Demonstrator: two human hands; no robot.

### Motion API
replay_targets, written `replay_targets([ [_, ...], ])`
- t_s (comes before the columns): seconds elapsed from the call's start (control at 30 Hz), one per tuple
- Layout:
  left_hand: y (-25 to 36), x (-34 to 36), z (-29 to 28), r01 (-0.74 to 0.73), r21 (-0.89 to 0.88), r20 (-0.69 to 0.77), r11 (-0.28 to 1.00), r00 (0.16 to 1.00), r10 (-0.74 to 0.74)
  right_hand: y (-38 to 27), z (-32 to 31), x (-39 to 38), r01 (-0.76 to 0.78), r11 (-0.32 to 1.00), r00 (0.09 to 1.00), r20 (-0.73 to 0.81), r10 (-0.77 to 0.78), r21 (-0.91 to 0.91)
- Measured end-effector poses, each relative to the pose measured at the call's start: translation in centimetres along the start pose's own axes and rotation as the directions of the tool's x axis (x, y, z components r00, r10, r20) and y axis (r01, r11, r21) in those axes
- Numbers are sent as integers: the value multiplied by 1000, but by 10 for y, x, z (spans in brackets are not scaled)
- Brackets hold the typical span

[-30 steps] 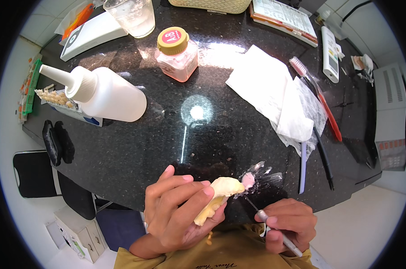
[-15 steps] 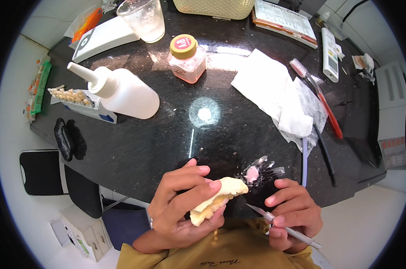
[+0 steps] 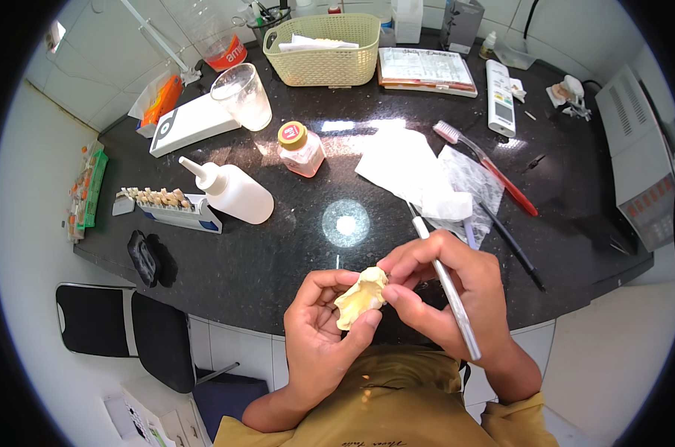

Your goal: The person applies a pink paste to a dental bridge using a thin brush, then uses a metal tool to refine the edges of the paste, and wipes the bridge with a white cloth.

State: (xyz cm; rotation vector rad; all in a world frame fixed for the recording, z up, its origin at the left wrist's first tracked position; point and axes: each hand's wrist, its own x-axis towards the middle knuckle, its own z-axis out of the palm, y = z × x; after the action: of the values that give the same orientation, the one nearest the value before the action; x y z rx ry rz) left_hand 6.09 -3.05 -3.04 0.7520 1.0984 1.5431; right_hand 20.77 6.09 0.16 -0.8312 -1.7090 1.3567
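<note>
Near the table's front edge, my left hand (image 3: 317, 335) grips a pale yellow dental cast (image 3: 360, 301), thumb on its near side and fingers behind. The hollow inner side of the cast faces up. My right hand (image 3: 480, 289) keeps a silver craft knife (image 3: 450, 287) tucked across its fingers, the thin blade pointing away toward the white tissues. The right thumb and forefinger meet the right edge of the cast; whether they pinch it or only touch it is hard to tell. The pink lump that lay beside the cast is hidden behind my right hand.
White tissues (image 3: 404, 167), a red-handled toothbrush (image 3: 501, 175) and a black stick (image 3: 512, 247) lie right. A white squeeze bottle (image 3: 241, 195), a tooth shade guide (image 3: 175, 208) and a pink-filled jar (image 3: 302, 153) stand left. Farther back are a plastic cup (image 3: 242, 98) and a basket (image 3: 322, 67).
My view has lifted, showing more of the table's back. The cast has turned, its hollow side now up. My right hand has come left to it, the knife's blade swinging to point away from me.
</note>
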Motion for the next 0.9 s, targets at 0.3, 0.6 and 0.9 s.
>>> replay_targets([
  [0.3,3,8,-4,314,-213,168,925,945,-282,-1,-24,20,-48,998,986,159,54,-42],
  [0.6,0,3,-4,283,-426,222,859,954,-204,-11,-17,-1,362,916,912,-135,-386,-171],
  [0.9,-18,-2,-3,58,-206,-64,977,995,-72,20,14,-50,448,871,853,-196,-484,-202],
])
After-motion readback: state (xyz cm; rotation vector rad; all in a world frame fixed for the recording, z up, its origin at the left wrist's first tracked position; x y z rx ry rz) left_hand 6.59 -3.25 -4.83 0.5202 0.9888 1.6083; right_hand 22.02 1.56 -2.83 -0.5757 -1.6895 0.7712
